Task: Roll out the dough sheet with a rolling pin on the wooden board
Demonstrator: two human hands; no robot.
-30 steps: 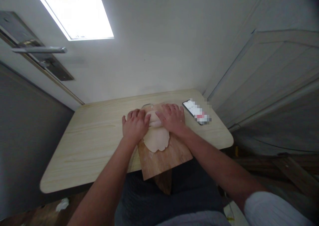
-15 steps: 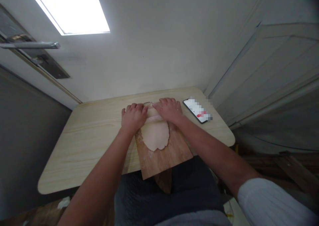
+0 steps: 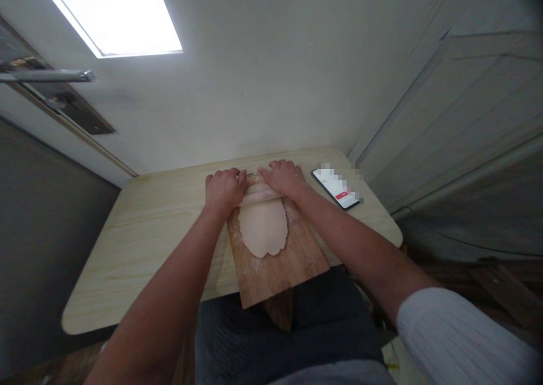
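Observation:
A flat, pale sheet of dough point(image 3: 263, 229) with a wavy edge lies on a wooden cutting board point(image 3: 292, 266). Across its far end rests a light rolling pin point(image 3: 259, 194). My left hand point(image 3: 224, 190) is closed over the pin's left end, and my right hand point(image 3: 283, 177) over its right end. The palms hide both ends of the pin. Between my hands, a thin metal handle shows at the board's far edge. The near corner of the board juts past the table's front edge.
A phone point(image 3: 336, 188) with a lit screen lies right of the board on the pale wooden table point(image 3: 148, 238). Behind the table stands a white door point(image 3: 237, 102) with a metal lever handle point(image 3: 51, 76) at the left. My lap is below the front edge.
Both hands have moved slightly away from me with the rolling pin, toward the far end of the board. More of the dough's near part is uncovered. The phone has stayed in place.

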